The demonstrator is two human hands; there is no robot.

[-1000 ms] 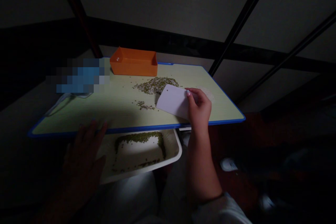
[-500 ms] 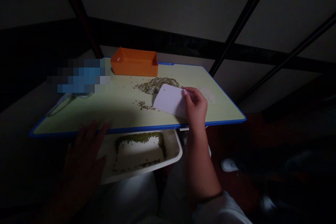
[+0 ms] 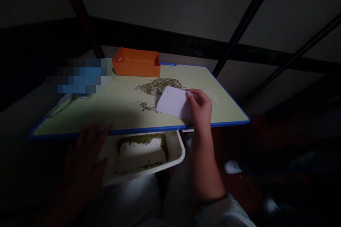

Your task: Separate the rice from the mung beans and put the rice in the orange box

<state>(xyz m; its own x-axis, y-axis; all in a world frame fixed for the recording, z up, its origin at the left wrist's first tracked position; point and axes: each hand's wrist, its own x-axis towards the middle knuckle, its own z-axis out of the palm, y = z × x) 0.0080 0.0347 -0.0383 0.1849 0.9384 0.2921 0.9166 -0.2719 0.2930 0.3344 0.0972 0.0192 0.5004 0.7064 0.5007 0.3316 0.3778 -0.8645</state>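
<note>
My right hand (image 3: 201, 104) grips a white plastic scraper (image 3: 173, 103) by its right end, thumb on the near face. The scraper stands tilted on the table, in front of a pile of green beans mixed with white grains (image 3: 158, 85). A few loose beans (image 3: 145, 106) lie by its left edge. My left hand (image 3: 86, 152) is in shadow at the table's front left edge, fingers spread, holding nothing. Beside it, below the table edge, a white tray (image 3: 176, 154) holds green beans (image 3: 144, 138) gathered along its far and right sides.
An orange bin (image 3: 137, 67) stands at the back of the pale green table (image 3: 119, 113) with its blue rim. White grains (image 3: 210, 95) are spread at the right. A pixelated blue object (image 3: 82, 79) lies at the left. A shoe (image 3: 232, 166) shows on the floor.
My right hand and the scraper have shifted very slightly to the right. My left hand and the piles look the same.
</note>
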